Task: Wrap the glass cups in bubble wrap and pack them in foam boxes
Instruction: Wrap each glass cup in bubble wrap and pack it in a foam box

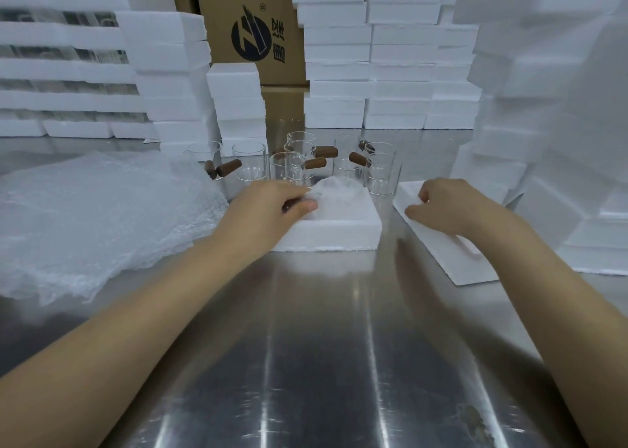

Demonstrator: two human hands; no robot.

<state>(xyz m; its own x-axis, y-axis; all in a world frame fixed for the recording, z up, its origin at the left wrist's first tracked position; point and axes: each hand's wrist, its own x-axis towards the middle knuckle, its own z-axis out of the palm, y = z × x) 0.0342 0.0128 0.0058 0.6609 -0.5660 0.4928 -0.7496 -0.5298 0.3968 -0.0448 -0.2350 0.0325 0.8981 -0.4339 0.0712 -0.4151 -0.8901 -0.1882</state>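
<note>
A white foam box (326,235) sits open in the middle of the steel table. Inside it lies a cup wrapped in bubble wrap (336,192). My left hand (272,206) rests on the box's left edge, its fingers and thumb pinching the wrapped cup. To the right lies a flat foam lid (452,260); my right hand (445,206) grips its far end with curled fingers. Behind the box stand several bare glass cups (299,162) with brown wooden handles. A heap of bubble wrap sheets (88,219) lies at the left.
Stacks of white foam boxes (390,73) wall in the back and the right side (543,141). More foam stacks (163,73) stand at the back left. Brown cardboard cartons (251,32) rise behind. The steel table (323,345) stretches toward me.
</note>
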